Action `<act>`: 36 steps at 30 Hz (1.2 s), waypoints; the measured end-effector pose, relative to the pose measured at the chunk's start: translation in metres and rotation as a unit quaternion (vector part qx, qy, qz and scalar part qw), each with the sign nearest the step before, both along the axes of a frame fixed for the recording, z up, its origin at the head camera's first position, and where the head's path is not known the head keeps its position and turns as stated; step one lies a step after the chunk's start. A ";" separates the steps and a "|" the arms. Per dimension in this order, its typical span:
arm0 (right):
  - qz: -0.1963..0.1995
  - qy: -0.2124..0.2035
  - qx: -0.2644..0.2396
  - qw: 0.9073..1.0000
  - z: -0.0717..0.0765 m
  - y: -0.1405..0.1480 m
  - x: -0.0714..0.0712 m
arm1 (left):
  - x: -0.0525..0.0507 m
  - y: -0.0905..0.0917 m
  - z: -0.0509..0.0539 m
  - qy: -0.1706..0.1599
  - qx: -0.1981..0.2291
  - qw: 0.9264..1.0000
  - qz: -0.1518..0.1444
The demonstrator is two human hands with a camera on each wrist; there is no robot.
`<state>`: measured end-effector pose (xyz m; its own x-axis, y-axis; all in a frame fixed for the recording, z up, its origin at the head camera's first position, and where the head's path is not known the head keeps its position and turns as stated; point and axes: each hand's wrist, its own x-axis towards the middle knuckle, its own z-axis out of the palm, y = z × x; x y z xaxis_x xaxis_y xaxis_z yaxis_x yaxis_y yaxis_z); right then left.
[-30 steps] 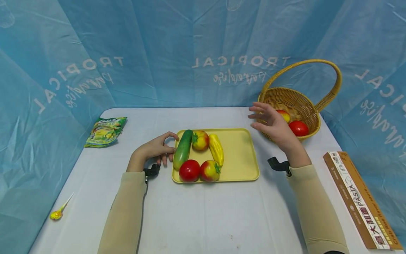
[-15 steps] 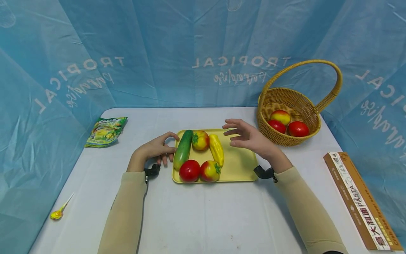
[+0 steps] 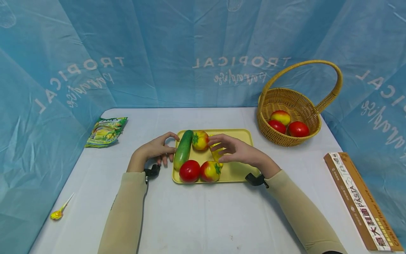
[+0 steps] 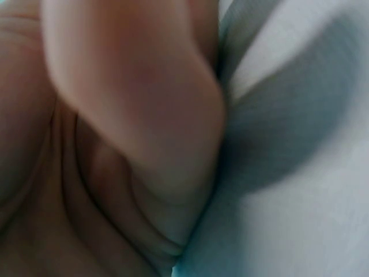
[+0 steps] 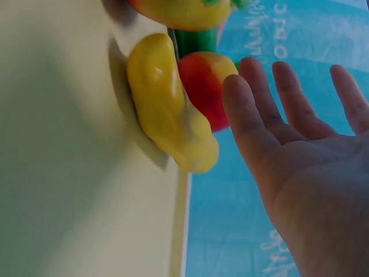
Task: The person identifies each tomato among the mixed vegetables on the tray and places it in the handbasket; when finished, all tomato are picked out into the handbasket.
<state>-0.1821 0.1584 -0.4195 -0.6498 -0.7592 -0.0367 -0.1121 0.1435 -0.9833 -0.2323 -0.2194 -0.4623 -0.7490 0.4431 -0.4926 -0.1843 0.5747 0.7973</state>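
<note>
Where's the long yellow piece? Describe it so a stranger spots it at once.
Find the pale yellow tray near the middle of the white table. On it, near the right hand, lies a long, bumpy yellow piece. Among the pieces there, it alone is plain yellow; its neighbours show red or green.

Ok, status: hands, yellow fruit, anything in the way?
Right hand over tray, holding nothing. Left hand at tray's left rim, by cucumber. Yellow fruit on tray, not held; red-yellow fruit crowds its near end.

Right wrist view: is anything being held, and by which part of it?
Nothing is held; the open right hand is apart from the glossy, elongated yellow fruit on the pale rectangular tray.
</note>
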 end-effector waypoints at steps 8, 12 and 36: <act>0.037 -0.018 0.012 0.999 -0.007 -0.008 0.003 | 0.001 0.001 0.000 0.004 0.000 1.000 -0.004; 0.051 -0.020 0.041 0.998 -0.009 -0.010 0.004 | 0.001 0.001 0.000 0.003 0.000 1.000 -0.004; 0.093 0.046 0.143 0.984 -0.008 -0.020 0.012 | 0.000 -0.001 -0.002 0.000 0.008 1.000 -0.004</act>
<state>-0.1701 0.1387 -0.4279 -0.5104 -0.8330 -0.2136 -0.2504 0.3816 -0.8898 -0.2324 -0.2201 -0.4639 -0.7459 0.4560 -0.4856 -0.1799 0.5640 0.8059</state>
